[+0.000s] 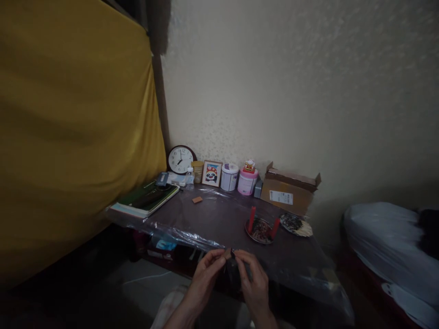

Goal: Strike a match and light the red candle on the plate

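Two hands, the left hand (206,270) and the right hand (254,276), grip a small brown piece (227,254) between their fingers, nearer than the dish (259,241) and to its left. Two red candles (252,219) stand in the dish; behind it is a cardboard box (297,197), and farther left lies a flat block (197,200).

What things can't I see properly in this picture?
All in the head view:
- Small thing between the left hand and right hand: the fingers cover much of it, and it's dark.
- Label on the box: print too small and blurred to read.
- Yellow cloth: cut off by the left edge.
- Pale bag: cut off by the right edge.
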A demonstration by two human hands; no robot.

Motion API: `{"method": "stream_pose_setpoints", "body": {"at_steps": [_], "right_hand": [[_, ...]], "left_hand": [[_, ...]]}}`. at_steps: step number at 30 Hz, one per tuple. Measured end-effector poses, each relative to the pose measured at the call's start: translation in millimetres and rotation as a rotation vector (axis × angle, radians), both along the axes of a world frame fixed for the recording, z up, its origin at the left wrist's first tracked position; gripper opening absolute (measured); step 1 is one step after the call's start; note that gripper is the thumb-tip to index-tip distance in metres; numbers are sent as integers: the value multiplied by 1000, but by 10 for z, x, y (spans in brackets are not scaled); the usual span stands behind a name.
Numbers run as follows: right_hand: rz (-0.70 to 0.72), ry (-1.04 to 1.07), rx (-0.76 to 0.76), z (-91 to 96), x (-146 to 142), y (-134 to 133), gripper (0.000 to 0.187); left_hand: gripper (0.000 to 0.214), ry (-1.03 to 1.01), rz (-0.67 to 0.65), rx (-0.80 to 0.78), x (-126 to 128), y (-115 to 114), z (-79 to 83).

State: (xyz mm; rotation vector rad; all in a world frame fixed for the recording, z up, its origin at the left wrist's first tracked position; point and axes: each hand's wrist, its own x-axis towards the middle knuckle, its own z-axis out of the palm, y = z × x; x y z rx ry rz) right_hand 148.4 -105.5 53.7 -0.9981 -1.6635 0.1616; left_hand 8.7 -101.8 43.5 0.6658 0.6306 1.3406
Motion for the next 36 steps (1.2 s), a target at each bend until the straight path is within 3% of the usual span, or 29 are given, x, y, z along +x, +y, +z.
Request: {"method": "stream_pose_setpoints", "body": {"at_steps": [8, 13, 17, 19, 23, 30, 36], "right_hand": [[-24, -29, 84, -7, 9, 70, 16], [-115, 33, 91, 123, 34, -5, 14], [-46, -56, 167, 43, 69, 33, 16], [-69, -158, 82, -99, 126, 155, 18], [-231, 63, -123, -271, 241, 343, 21], [-186, 249, -199, -56, 181, 259, 20], [-273, 331, -199, 45, 208, 289, 20]], "left_hand": [[25, -79, 14, -29, 15, 31, 7], [26, -86, 14, -29, 29, 44, 40], [25, -81, 21, -29, 31, 50, 92], [25, -70, 21, 9, 28, 38, 117], [23, -48, 11, 53, 10, 22, 106], [21, -22, 30, 9, -11, 45, 13], [24, -13, 57, -35, -61, 21, 5]]}}
